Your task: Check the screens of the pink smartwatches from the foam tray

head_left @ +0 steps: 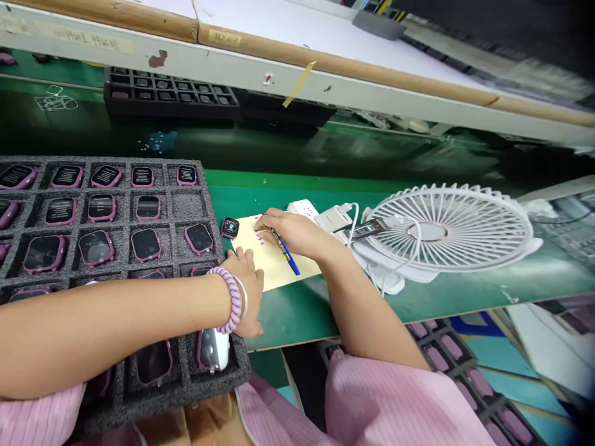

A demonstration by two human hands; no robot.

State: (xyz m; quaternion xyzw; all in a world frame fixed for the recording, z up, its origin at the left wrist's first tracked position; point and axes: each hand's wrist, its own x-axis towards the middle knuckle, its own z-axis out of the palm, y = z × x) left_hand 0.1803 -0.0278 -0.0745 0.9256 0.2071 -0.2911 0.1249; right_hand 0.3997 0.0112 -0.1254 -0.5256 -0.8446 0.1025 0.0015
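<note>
My right hand (300, 234) is closed around a pen (289, 255) over a yellow sheet of paper (276, 277). The pen's blue end points back toward me, and the fingers partly cover its other end. Small pink marks dot the paper near the fingertips. My left hand (245, 286) lies with fingers outstretched on the paper's left edge, a purple coil band on its wrist, holding nothing. Just above it, a smartwatch (230, 228) with a lit screen rests beside the paper. Under my left arm, a dark foam tray (179, 207) holds several pink-framed smartwatches, one compartment vacant.
A white fan (449, 229) stands to the right, near a white power strip (304, 209), a charger (333, 218) and cables. Behind the green bench, another watch tray (171, 99) sits beneath a shelf (260, 56). Lower right is a tray of pink pieces (478, 381).
</note>
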